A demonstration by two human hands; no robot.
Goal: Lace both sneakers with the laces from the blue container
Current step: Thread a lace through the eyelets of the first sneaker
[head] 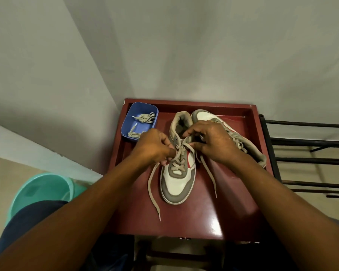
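Observation:
A white and grey sneaker (177,184) with a red side stripe stands toe toward me on the dark red table (194,218). A beige lace (179,163) crosses its lower eyelets; two loose ends trail down left and right. My left hand (155,147) pinches the lace at the sneaker's left eyelets. My right hand (213,142) pinches the lace at the right side near the tongue. A second sneaker (249,145) lies behind my right hand, partly hidden, with lace on it. The blue container (129,122) at the table's back left holds more beige laces (145,118).
The table has a raised rim at back and sides and stands in a wall corner. A black metal rack (311,159) is right of it. A teal bucket (45,188) sits on the floor at left, beside my dark blue trouser leg (33,222).

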